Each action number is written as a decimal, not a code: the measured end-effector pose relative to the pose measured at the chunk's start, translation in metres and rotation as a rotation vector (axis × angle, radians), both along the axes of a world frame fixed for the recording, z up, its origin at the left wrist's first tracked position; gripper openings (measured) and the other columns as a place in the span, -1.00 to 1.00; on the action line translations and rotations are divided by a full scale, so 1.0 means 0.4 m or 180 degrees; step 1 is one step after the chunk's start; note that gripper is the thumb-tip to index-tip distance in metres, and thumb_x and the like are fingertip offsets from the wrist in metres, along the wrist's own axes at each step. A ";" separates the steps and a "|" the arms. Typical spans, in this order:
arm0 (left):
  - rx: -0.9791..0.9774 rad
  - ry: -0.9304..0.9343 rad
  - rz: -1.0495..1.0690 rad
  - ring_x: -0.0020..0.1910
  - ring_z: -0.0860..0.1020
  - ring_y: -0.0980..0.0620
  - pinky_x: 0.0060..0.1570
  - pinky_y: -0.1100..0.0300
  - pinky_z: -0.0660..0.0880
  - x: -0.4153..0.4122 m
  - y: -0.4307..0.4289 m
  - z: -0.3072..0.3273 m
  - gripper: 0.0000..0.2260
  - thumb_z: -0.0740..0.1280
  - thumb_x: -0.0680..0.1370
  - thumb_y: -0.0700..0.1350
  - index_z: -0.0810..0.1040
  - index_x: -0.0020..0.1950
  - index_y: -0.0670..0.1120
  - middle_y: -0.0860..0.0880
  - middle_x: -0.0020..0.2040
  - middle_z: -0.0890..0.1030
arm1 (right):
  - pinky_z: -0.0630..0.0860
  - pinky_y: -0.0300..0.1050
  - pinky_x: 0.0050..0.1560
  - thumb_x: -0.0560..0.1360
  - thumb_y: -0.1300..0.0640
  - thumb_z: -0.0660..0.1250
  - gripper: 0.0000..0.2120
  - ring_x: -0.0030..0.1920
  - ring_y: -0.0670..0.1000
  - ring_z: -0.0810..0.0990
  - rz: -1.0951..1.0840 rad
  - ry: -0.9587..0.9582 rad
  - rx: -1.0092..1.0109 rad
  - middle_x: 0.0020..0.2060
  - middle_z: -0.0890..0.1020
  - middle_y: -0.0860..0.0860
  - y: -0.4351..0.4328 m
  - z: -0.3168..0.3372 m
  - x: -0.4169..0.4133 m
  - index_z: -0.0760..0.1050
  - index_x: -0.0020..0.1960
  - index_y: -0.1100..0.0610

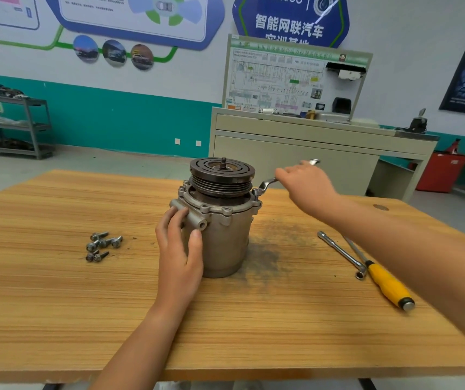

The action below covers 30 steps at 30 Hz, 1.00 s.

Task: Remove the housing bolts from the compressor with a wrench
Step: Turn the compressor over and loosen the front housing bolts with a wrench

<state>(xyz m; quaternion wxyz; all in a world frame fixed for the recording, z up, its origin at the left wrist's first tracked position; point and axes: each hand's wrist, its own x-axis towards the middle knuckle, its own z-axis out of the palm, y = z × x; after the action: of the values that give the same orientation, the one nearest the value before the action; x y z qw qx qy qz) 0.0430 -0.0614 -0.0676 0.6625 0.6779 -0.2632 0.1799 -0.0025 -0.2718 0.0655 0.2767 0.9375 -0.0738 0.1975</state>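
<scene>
A grey metal compressor (225, 237) stands upright mid-table, its dark grooved pulley (222, 175) on top. My left hand (179, 249) grips its left side just under the housing flange. My right hand (304, 184) holds a silver wrench (267, 184) whose ring end sits on a bolt (256, 192) at the flange's right edge. Two more bolts (184, 187) stand in the flange at the back left. Several loose bolts (102, 244) lie in a cluster on the table to the left.
On the wooden table (56, 305), to the right of the compressor, lie an L-shaped socket wrench (341, 253) and a yellow-handled screwdriver (388, 285). A dark grease smear (270, 254) marks the wood. Behind the table stands a beige cabinet (310, 153); a metal shelf cart (14, 125) is at the left.
</scene>
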 end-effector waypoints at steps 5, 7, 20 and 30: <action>-0.0018 -0.0010 0.0048 0.38 0.29 0.07 0.35 -0.04 0.32 0.003 -0.004 -0.003 -0.64 0.09 0.52 0.04 0.25 0.33 0.14 0.14 0.35 0.18 | 0.32 -0.04 0.23 0.49 0.44 0.11 -0.72 0.00 0.15 0.52 0.0401 -0.0522 0.0584 0.02 0.59 0.17 -0.006 -0.057 0.073 0.44 0.13 0.27; 0.0001 -0.0017 0.0068 0.38 0.28 0.06 0.34 -0.08 0.33 0.001 -0.008 -0.002 -0.63 0.09 0.52 0.03 0.24 0.33 0.13 0.13 0.36 0.17 | 0.44 -0.05 0.01 0.51 0.41 0.11 -0.63 -0.03 0.14 0.52 0.0331 -0.0536 0.0678 -0.01 0.59 0.14 -0.006 -0.049 0.072 0.37 0.28 0.21; 0.0086 -0.0086 0.0134 0.40 0.26 -0.02 0.30 -0.16 0.34 -0.006 -0.016 -0.011 -0.57 0.11 0.50 0.02 0.20 0.38 0.09 -0.03 0.44 0.15 | 0.14 -0.13 -0.50 0.52 0.30 0.05 -0.55 -0.44 0.00 0.28 -0.0289 -0.0470 0.1448 -0.43 0.30 -0.01 0.119 -0.015 -0.155 0.19 0.39 0.08; 0.0050 -0.0084 0.0112 0.41 0.26 -0.03 0.28 -0.17 0.37 -0.001 -0.015 -0.015 -0.57 0.12 0.50 0.03 0.20 0.38 0.11 0.04 0.42 0.15 | 0.29 -0.11 -0.30 0.51 0.35 0.10 -0.74 -0.24 0.11 0.37 -0.0554 0.0417 0.0407 -0.30 0.36 0.02 0.188 0.031 -0.146 0.38 0.16 0.19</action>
<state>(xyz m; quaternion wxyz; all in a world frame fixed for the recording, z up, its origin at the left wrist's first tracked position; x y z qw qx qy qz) 0.0426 -0.0673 -0.0735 0.6504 0.6851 -0.2614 0.1985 -0.0610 -0.1966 0.0777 0.2366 0.9542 -0.1491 0.1059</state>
